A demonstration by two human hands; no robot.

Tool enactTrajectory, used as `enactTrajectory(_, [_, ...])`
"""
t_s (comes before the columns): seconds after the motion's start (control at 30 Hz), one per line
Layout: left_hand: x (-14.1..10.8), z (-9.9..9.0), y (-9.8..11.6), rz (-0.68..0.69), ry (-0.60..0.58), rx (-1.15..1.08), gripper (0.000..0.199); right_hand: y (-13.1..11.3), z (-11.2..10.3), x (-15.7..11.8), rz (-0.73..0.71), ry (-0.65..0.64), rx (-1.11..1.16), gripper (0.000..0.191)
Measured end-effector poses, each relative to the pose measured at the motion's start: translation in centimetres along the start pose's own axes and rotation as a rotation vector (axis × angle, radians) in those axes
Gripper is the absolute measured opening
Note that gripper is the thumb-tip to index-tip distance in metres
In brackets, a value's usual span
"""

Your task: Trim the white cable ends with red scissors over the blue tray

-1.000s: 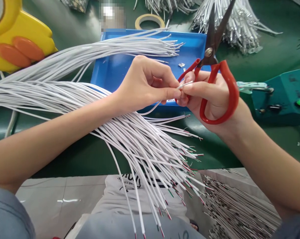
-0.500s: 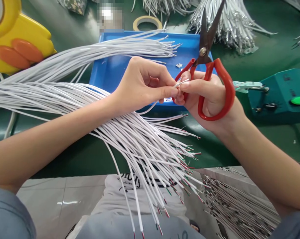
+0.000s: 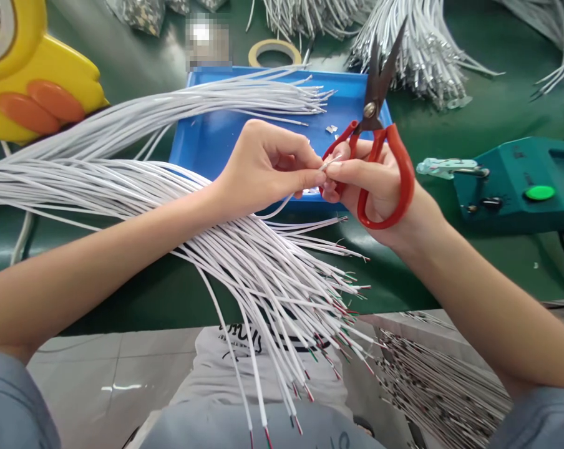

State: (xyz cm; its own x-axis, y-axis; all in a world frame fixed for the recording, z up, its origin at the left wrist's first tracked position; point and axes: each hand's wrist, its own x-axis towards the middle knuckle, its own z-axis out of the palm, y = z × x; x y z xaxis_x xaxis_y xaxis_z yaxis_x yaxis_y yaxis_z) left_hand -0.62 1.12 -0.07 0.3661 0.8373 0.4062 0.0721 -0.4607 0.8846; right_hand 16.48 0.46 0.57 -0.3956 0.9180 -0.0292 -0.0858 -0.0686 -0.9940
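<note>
My left hand (image 3: 270,168) pinches a single white cable (image 3: 286,203) near its end, between thumb and forefinger. Facing it, my right hand (image 3: 373,178) has red-handled scissors (image 3: 407,181) hooked over its fingers, blades parted and pointing up and away. The thumb and a finger of that hand also pinch the cable's tip, so the very end is partly hidden. Under my left forearm lies a large bundle of white cables (image 3: 244,243), with red and green wire ends hanging over the table edge. A second bundle (image 3: 244,93) rests across the blue tray (image 3: 181,140).
At the right sits a green device (image 3: 511,181) with a bright green button and a clip. Yellow tape (image 3: 275,45) and more cable bundles (image 3: 417,62) lie behind the tray. A yellow duck-shaped object (image 3: 43,81) stands left. Many dark-tipped cables (image 3: 441,380) lie below, right.
My right hand and the scissors have shifted slightly left in view, partly as the whole view moved. Both hands keep their pinch on the cable end.
</note>
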Motion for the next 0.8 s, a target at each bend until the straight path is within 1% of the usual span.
enactTrajectory(0.07, [0.1, -0.1, -0.2, -0.005, 0.021, -0.016, 0.017, 0.0, 0.0, -0.1, -0.033, 0.016, 0.013, 0.019])
enactTrajectory(0.13, [0.3, -0.3, -0.5, -0.014, 0.039, -0.029, 0.019, -0.3, -0.2, -0.1, -0.109, 0.068, -0.022, 0.021])
enactTrajectory(0.2, [0.4, -0.5, -0.8, -0.029, 0.053, -0.038, 0.022, -0.9, -0.7, -0.1, -0.249, 0.167, -0.142, 0.020])
enactTrajectory(0.27, [0.5, -0.7, -1.0, -0.047, 0.068, -0.044, 0.024, -1.4, -1.2, 0.0, -0.389, 0.281, -0.331, 0.020])
enactTrajectory(0.3, [0.5, -0.7, -1.1, -0.056, 0.073, -0.043, 0.025, -1.5, -1.5, 0.1, -0.432, 0.329, -0.424, 0.021])
enactTrajectory(0.33, [0.4, -0.8, -1.2, -0.064, 0.078, -0.040, 0.026, -1.6, -1.7, 0.1, -0.451, 0.363, -0.510, 0.023])
enactTrajectory(0.4, [0.4, -0.8, -1.3, -0.080, 0.084, -0.028, 0.028, -1.4, -1.9, 0.3, -0.428, 0.383, -0.659, 0.026])
enactTrajectory(0.5, [0.6, -1.0, -1.7, -0.073, 0.094, -0.029, 0.029, -1.0, -2.0, 0.5, -0.354, 0.332, -0.864, 0.026])
enactTrajectory(0.57, [0.7, -1.1, -1.9, -0.055, 0.090, -0.045, 0.028, -0.8, -1.9, 0.4, -0.341, 0.313, -0.947, 0.025])
enactTrajectory(0.63, [0.8, -1.1, -1.9, -0.041, 0.096, -0.065, 0.027, -0.9, -1.7, 0.4, -0.353, 0.316, -0.930, 0.023])
enactTrajectory(0.73, [0.7, -0.8, -1.4, -0.051, 0.108, -0.062, 0.028, -1.3, -1.4, 0.3, -0.403, 0.355, -0.784, 0.020])
enactTrajectory(0.8, [0.5, -0.6, -1.0, -0.059, 0.094, -0.043, 0.029, -1.6, -1.2, 0.2, -0.439, 0.378, -0.695, 0.017])
